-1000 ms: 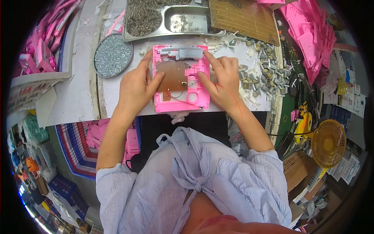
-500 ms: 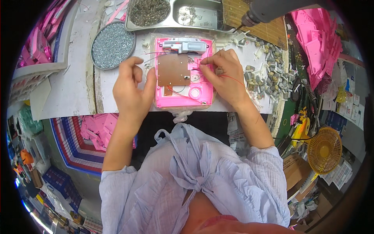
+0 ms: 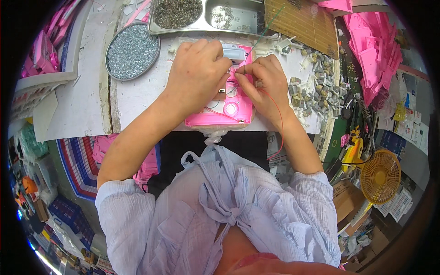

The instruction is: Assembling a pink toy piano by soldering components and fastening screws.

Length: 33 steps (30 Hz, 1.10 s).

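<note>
Shell (image 3: 201,120): flat on plastic (image 3: 213,136) nr bench (image 3: 133,101) edge, prob. for easy reach | L hand (image 3: 197,68): curled over shell's mid, can't tell if pinching | R hand (image 3: 266,80): bent, thumb close to index at shell's R, prob. for fine ctrl; pinching what, can't tell

The left hand (image 3: 197,75) has moved over the pink case (image 3: 206,120), covering most of the brown board (image 3: 219,95); a green wire (image 3: 270,24) now rises above the right hand (image 3: 266,79).
</note>
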Motion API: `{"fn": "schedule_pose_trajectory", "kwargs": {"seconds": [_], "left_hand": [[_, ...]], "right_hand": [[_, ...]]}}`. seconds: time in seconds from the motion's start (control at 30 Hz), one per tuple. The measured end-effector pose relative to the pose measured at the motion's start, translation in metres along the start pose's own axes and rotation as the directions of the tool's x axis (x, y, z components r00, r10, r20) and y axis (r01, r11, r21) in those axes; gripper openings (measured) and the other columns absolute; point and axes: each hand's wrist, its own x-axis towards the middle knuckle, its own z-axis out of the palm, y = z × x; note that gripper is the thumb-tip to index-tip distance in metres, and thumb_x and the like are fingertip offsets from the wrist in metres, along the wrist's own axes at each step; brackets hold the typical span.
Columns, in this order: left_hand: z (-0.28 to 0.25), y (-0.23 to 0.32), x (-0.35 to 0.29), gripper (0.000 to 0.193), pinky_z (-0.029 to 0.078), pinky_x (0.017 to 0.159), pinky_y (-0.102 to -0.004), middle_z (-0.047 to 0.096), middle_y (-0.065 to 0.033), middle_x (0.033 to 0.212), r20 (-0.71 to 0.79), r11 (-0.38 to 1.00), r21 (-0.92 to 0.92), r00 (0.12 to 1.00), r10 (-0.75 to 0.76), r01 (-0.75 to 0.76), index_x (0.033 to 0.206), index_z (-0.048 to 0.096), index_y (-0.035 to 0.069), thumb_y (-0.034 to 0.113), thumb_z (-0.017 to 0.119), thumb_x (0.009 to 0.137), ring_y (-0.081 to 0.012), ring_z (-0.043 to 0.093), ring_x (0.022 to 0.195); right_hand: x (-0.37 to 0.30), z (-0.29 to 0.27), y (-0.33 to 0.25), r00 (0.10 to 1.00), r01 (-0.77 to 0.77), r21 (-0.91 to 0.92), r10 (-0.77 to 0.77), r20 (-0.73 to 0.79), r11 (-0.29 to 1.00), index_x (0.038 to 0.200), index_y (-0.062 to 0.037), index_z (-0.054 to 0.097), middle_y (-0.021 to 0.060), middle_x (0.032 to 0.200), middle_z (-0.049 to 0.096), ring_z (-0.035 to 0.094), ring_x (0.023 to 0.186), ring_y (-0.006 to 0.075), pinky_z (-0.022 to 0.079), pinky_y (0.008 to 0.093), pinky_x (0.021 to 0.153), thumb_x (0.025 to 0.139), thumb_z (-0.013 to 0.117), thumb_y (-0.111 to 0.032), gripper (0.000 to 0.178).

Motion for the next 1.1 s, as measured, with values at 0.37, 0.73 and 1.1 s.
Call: {"fn": "schedule_pose_trajectory", "kwargs": {"seconds": [0.37, 0.73, 1.1], "left_hand": [[0.000, -0.005, 0.018, 0.008, 0.042, 0.088, -0.0385, 0.054, -0.0027, 0.087, 0.090, 0.967, 0.143, 0.976, 0.201, -0.212, 0.074, 0.069, 0.012, 0.019, 0.067, 0.073, -0.0204, 0.057, 0.091], [-0.001, -0.014, 0.016, 0.013, 0.039, 0.100, -0.0418, 0.059, -0.0026, 0.108, 0.134, 0.955, 0.128, 0.959, 0.250, -0.267, 0.087, 0.070, 0.011, 0.021, 0.064, 0.081, -0.0221, 0.055, 0.108], [-0.003, -0.023, 0.030, 0.021, 0.045, 0.101, -0.0394, 0.063, -0.0039, 0.126, 0.212, 0.947, 0.051, 0.930, 0.299, -0.316, 0.090, 0.079, 0.011, 0.022, 0.064, 0.082, -0.0226, 0.054, 0.122]], "right_hand": [[0.001, -0.001, 0.004, 0.997, 0.077, 0.011, -0.077, 0.002, 0.997, 0.087, -0.0065, 0.071, 0.0068, 0.080, 0.061, 0.054, 0.078, 0.0284, 0.045, 0.0397, 0.070, 0.075, 0.081, -0.011, 0.016], [0.008, 0.001, 0.008, 0.993, 0.117, 0.026, -0.117, -0.011, 0.993, 0.088, -0.0070, 0.072, 0.0073, 0.083, 0.061, 0.055, 0.080, 0.0291, 0.045, 0.0395, 0.073, 0.073, 0.080, -0.011, 0.018], [0.009, 0.000, 0.010, 0.995, 0.095, 0.023, -0.096, 0.006, 0.995, 0.089, -0.0071, 0.071, 0.0071, 0.084, 0.063, 0.056, 0.081, 0.0292, 0.046, 0.0407, 0.073, 0.075, 0.081, -0.013, 0.017]]}}
